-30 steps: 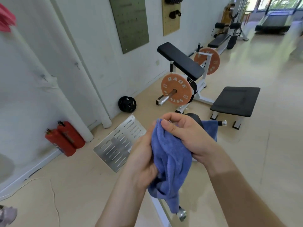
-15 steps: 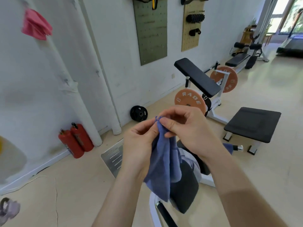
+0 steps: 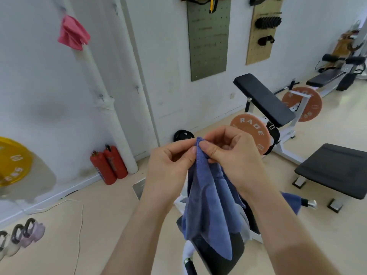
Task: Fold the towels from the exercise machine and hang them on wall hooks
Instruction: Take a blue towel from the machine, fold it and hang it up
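Note:
A blue towel [image 3: 208,203] hangs in loose folds from both my hands at the centre of the view. My left hand [image 3: 170,165] and my right hand [image 3: 232,155] pinch its top corner together between thumb and fingers. Below them is the exercise machine [image 3: 220,253], white-framed with a black pad. A second blue towel [image 3: 292,202] lies over the machine's bar to the right, partly hidden by my right forearm. A pink towel [image 3: 73,33] hangs high on the wall pipe at the upper left.
Two red fire extinguishers [image 3: 109,165] stand by the wall. A bench with orange weight plates [image 3: 252,132] and a black pad [image 3: 335,171] are to the right. Pegboards [image 3: 208,40] hang on the wall. A yellow plate [image 3: 12,161] and kettlebells [image 3: 27,235] are at the left.
My hands have risen and shifted from bunching the towel to pinching its top corner, so it now hangs down. My view has lifted toward the wall, revealing the pink towel.

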Motion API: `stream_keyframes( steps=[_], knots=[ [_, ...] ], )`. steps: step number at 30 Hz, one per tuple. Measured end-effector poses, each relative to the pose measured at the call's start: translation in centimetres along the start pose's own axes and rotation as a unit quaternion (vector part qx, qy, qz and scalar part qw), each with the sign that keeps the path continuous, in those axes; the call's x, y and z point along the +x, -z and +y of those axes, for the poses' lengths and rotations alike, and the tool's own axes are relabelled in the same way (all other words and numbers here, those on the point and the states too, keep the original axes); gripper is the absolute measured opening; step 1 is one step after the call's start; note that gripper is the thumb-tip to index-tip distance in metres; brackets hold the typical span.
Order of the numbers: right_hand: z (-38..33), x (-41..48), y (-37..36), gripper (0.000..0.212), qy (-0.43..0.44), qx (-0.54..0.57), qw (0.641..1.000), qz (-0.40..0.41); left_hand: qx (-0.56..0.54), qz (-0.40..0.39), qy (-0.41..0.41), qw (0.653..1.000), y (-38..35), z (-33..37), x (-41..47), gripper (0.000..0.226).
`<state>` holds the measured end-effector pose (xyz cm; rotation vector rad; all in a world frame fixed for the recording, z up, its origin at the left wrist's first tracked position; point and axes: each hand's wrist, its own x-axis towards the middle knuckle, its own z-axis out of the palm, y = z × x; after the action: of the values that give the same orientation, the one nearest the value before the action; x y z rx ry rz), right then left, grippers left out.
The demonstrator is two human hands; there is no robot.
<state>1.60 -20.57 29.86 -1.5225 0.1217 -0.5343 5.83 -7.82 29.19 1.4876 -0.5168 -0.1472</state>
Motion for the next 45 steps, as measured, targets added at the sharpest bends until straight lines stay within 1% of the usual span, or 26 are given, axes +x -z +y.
stream_keyframes(
  steps=[3, 6, 8, 11, 14, 16, 18, 20, 21, 22, 24, 26, 27, 29, 30, 31, 32, 34, 36, 38, 40, 42, 45],
  knots=[
    [0.2, 0.5, 0.2, 0.011, -0.009, 0.02, 1.0, -0.017, 0.023, -0.015, -0.024, 0.999, 0.0, 0.3, 0.3, 0.024],
    [0.3, 1.2, 0.6, 0.018, -0.02, 0.025, 0.997, -0.066, 0.049, -0.03, -0.048, 0.997, 0.2, 0.4, 0.6, 0.027],
    [0.2, 1.6, 0.9, 0.022, -0.02, -0.013, 0.996, -0.092, 0.055, -0.045, -0.055, 0.996, 0.3, 0.5, 0.9, 0.028],
    [0.1, 2.3, 1.2, 0.015, -0.015, -0.104, 0.989, -0.102, 0.067, -0.064, -0.06, 0.994, 0.6, 0.5, 1.3, 0.031],
    [-0.2, 2.8, 1.2, 0.012, 0.028, -0.193, 0.974, -0.116, 0.103, -0.081, -0.059, 0.99, 0.4, 0.0, 1.8, 0.033],
    [-0.7, 3.3, 1.3, 0.011, 0.075, -0.222, 0.967, -0.102, 0.174, -0.068, -0.046, 0.981, 1.0, -2.0, 2.5, 0.036],
    [-1.1, 3.8, 1.5, 0.01, 0.112, -0.235, 0.962, -0.079, 0.292, -0.05, -0.013, 0.955, 2.2, -5.3, 3.3, 0.026],
    [-1.1, 4.3, 1.8, 0.012, 0.128, -0.236, 0.962, -0.049, 0.371, -0.019, 0.07, 0.926, 4.1, -8.7, 3.7, 0.016],
    [-1.0, 4.6, 2.0, 0.014, 0.129, -0.234, 0.963, -0.032, 0.386, 0.011, 0.117, 0.915, 5.2, -10.2, 3.7, 0.014],
    [-0.8, 4.9, 2.3, 0.016, 0.128, -0.229, 0.965, -0.013, 0.386, 0.044, 0.15, 0.909, 6.2, -11.5, 3.7, 0.012],
    [-0.3, 5.7, 3.1, 0.019, 0.122, -0.213, 0.969, 0.031, 0.364, 0.107, 0.18, 0.908, 8.0, -13.3, 3.7, 0.008],
    [0.2, 6.2, 3.5, 0.019, 0.113, -0.212, 0.97, 0.044, 0.344, 0.156, 0.2, 0.904, 9.5, -14.7, 3.8, 0.018],
    [0.6, 6.3, 3.7, 0.017, 0.112, -0.225, 0.967, 0.04, 0.332, 0.171, 0.213, 0.903, 10.0, -14.9, 4.0, 0.019],
    [1.7, 6.7, 4.0, 0.015, 0.1, -0.249, 0.963, 0.038, 0.285, 0.179, 0.26, 0.905, 10.7, -14.3, 4.6, 0.017],
    [2.4, 7.0, 4.3, 0.015, 0.084, -0.258, 0.962, 0.044, 0.245, 0.171, 0.297, 0.907, 11.1, -13.7, 4.8, 0.013],
    [3.0, 7.5, 4.9, 0.018, 0.066, -0.273, 0.958, 0.052, 0.201, 0.152, 0.332, 0.909, 11.6, -13.1, 5.0, 0.013],
    [3.5, 7.9, 5.6, 0.022, 0.05, -0.291, 0.953, 0.063, 0.166, 0.124, 0.357, 0.911, 12.2, -12.5, 5.1, 0.019],
    [4.1, 8.4, 7.1, 0.023, 0.03, -0.315, 0.945, 0.08, 0.081, 0.059, 0.368, 0.925, 13.4, -11.0, 5.0, 0.025],
    [4.2, 8.5, 8.0, 0.013, 0.017, -0.309, 0.948, 0.08, -0.007, -0.002, 0.367, 0.93, 14.0, -9.7, 5.0, 0.028],
    [4.5, 8.7, 8.3, 0.009, 0.008, -0.298, 0.951, 0.078, -0.041, -0.028, 0.37, 0.928, 14.1, -9.5, 5.2, 0.034],
    [4.9, 9.0, 8.3, 0.012, -0.011, -0.24, 0.967, 0.08, -0.023, -0.021, 0.39, 0.92, 13.8, -10.0, 5.6, 0.037],
    [5.5, 9.1, 8.2, 0.018, -0.021, -0.189, 0.98, 0.064, 0.05, 0.013, 0.41, 0.911, 13.5, -11.0, 6.2, 0.035],
    [7.2, 9.0, 8.0, 0.018, -0.043, -0.196, 0.98, 0.01, 0.137, 0.083, 0.432, 0.888, 12.6, -12.8, 6.5, 0.03]
  ],
)
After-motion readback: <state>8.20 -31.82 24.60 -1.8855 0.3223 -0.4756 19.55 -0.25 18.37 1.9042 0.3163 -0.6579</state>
